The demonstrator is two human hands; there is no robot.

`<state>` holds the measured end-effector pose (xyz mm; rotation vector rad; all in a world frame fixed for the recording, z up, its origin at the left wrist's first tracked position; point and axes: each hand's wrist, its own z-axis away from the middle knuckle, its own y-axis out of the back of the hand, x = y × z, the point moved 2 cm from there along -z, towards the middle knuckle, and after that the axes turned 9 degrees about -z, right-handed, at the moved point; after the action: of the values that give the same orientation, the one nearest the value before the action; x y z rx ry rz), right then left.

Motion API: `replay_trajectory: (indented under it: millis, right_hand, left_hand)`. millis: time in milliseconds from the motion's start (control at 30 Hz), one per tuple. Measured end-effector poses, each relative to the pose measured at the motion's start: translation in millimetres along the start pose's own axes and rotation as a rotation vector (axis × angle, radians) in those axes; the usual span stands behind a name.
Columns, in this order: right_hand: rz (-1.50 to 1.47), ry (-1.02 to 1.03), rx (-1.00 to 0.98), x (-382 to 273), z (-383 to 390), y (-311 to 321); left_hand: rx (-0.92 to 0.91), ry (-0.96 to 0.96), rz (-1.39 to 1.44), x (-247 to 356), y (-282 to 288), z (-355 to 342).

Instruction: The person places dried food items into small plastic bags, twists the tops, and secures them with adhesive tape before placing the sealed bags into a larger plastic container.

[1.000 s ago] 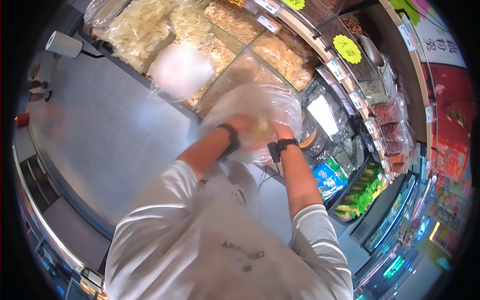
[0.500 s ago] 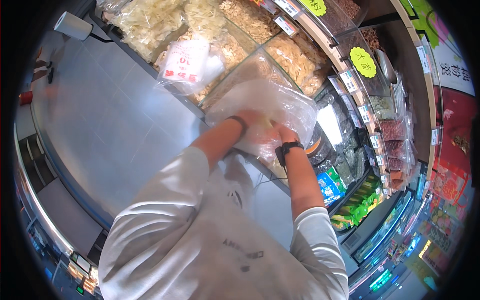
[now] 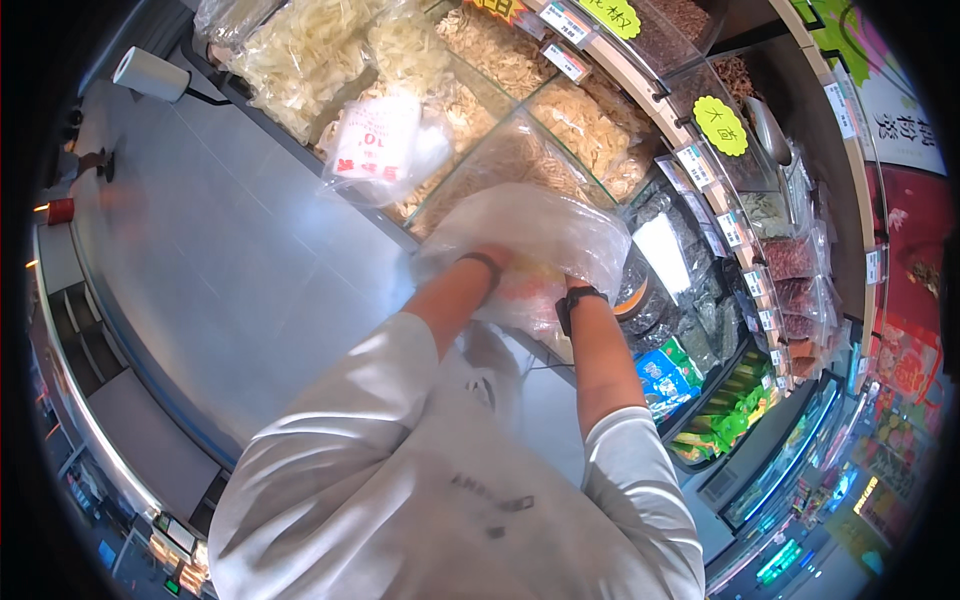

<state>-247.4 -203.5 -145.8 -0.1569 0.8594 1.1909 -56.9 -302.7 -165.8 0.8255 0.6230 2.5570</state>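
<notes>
A large, cloudy translucent plastic bag [image 3: 535,225] lies bunched over the front of a divided bin of pale dried food [image 3: 505,150]. My left hand [image 3: 492,258] is pushed into the bag from the near left, with a dark band at the wrist. My right hand [image 3: 568,282] reaches into it on the right, below it a black wrist device. The bag's film hides the fingers of both hands; a yellowish and pink shape shows faintly between them. Up and left of the bag rests a white plastic packet with red print [image 3: 372,140].
Dark wrapped packs [image 3: 690,310] and green packages [image 3: 715,415] fill bins to the right, below tiered shelves with price labels [image 3: 727,229]. A white roll [image 3: 148,73] is mounted at the bins' upper left corner. Grey tiled floor [image 3: 230,250] runs along the left; a person's foot [image 3: 105,165] shows at the far edge.
My hands and the bag sit slightly lower in the picture than half a second ago, still together. The white packet's printed face, blurred a second ago, now shows.
</notes>
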Motion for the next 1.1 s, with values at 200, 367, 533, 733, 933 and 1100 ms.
replay_trajectory:
  millis: [200, 367, 533, 733, 933, 1100]
  right_hand:
    - [0.059, 0.082, 0.044, -15.4, 15.1, 7.6]
    - [0.197, 0.209, 0.084, -20.0, 58.5, -7.9]
    - [0.312, 0.378, 0.15, -24.7, 100.6, -37.4]
    - [-0.204, 0.219, 0.15, -20.4, 115.1, -38.5]
    - [-0.607, 0.002, -0.037, -38.8, 165.1, -14.3]
    - [-0.892, -0.039, -0.183, -33.0, 159.9, -6.5]
  left_hand:
    - [0.024, -0.219, -0.204, 8.4, 12.1, 8.5]
    - [0.068, -0.378, -0.086, 41.0, 61.5, 73.0]
    - [-0.018, -0.494, -0.011, 20.1, 31.5, 53.5]
    - [0.002, -0.551, 0.002, 13.9, 31.6, 58.9]
    - [0.179, -0.585, 0.026, 37.1, 61.8, 139.0]
    - [0.257, -0.432, -0.415, 30.1, 55.4, 113.6]
